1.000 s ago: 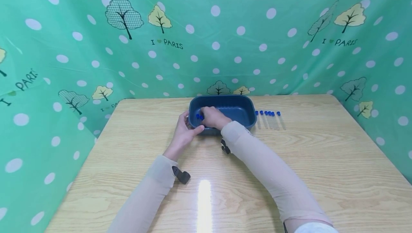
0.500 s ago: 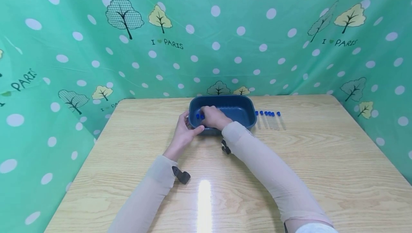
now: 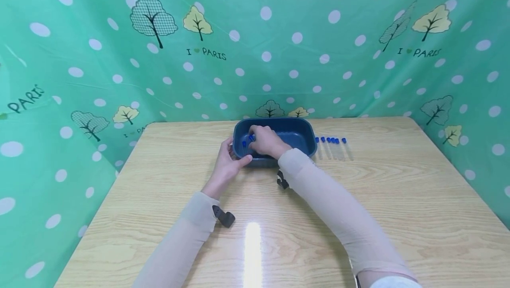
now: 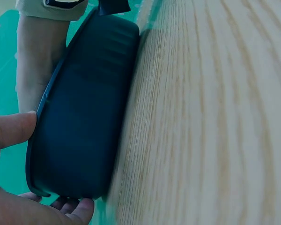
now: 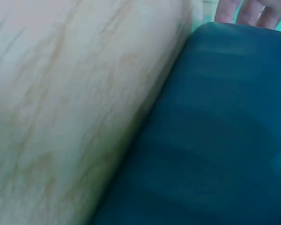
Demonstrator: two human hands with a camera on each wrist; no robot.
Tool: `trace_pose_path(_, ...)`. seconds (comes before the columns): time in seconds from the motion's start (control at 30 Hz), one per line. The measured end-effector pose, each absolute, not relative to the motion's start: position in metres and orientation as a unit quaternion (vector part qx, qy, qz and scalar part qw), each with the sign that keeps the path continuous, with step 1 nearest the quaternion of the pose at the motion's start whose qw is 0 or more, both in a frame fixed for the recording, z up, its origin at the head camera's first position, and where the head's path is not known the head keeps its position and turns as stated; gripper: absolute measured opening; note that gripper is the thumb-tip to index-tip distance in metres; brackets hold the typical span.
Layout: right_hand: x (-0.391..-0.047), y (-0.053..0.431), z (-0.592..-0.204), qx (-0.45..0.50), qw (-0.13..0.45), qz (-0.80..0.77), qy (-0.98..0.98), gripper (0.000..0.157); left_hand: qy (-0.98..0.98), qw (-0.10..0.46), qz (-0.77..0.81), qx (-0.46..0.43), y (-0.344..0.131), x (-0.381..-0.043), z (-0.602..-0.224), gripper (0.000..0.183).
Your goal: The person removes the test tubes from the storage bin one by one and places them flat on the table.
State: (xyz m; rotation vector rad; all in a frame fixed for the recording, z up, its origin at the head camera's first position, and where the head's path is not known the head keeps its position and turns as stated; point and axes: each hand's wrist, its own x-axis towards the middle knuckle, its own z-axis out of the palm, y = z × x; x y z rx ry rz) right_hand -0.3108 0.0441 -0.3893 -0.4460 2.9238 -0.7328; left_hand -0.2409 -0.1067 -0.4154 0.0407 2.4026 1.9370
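A dark blue plastic basin (image 3: 295, 151) stands on the table near its back edge. My left hand (image 3: 230, 162) grips its left end, with the thumb on the front rim and fingers round the outer wall, as the left wrist view also shows. Inside the basin, my right hand (image 3: 266, 142) pinches a blue-capped test tube (image 3: 251, 138) between thumb and index finger at the cap; the tube's lower part is hidden. Just left of it, another blue-capped test tube (image 3: 244, 144) lies in the basin. The right wrist view shows mostly the basin's outer wall (image 5: 215, 126).
Right of the basin, several clear test tubes (image 3: 336, 150) with blue caps lie in a row on the wooden table (image 3: 378, 208). A green patterned curtain (image 3: 263, 71) hangs behind and at both sides.
The right hand has shifted slightly right, and the cap at its fingertips has moved up and tilted away from the other tube. My left hand keeps its grip on the basin.
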Motion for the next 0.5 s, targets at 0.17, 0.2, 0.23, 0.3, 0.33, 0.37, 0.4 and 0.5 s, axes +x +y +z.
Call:
trace_pose_path(0.17, -0.310, 0.049, -0.386, -0.138, 0.047, -0.241, 0.959, 0.045, 0.775, 0.030, 0.631, 0.012, -0.107, -0.241, -0.417, 0.083)
trace_pose_path(0.2, -0.310, 0.051, -0.386, -0.136, 0.048, -0.243, 0.959, 0.046, 0.775, 0.031, 0.632, 0.012, -0.107, -0.241, -0.417, 0.083)
trace_pose_path(0.23, -0.309, 0.052, -0.385, -0.134, 0.049, -0.245, 0.959, 0.046, 0.774, 0.031, 0.632, 0.010, -0.106, -0.241, -0.417, 0.083)
trace_pose_path(0.3, -0.308, 0.054, -0.383, -0.130, 0.050, -0.252, 0.958, 0.046, 0.773, 0.032, 0.633, 0.010, -0.106, -0.240, -0.416, 0.083)
trace_pose_path(0.33, -0.308, 0.056, -0.381, -0.129, 0.050, -0.256, 0.957, 0.046, 0.774, 0.032, 0.633, 0.009, -0.106, -0.240, -0.416, 0.083)
trace_pose_path(0.37, -0.307, 0.057, -0.380, -0.128, 0.049, -0.260, 0.956, 0.046, 0.774, 0.032, 0.632, 0.008, -0.106, -0.240, -0.416, 0.083)
trace_pose_path(0.4, -0.306, 0.058, -0.378, -0.128, 0.049, -0.264, 0.955, 0.046, 0.775, 0.032, 0.631, 0.007, -0.106, -0.240, -0.416, 0.083)
trace_pose_path(0.5, -0.303, 0.063, -0.373, -0.127, 0.044, -0.274, 0.952, 0.046, 0.776, 0.030, 0.629, 0.005, -0.106, -0.240, -0.416, 0.083)
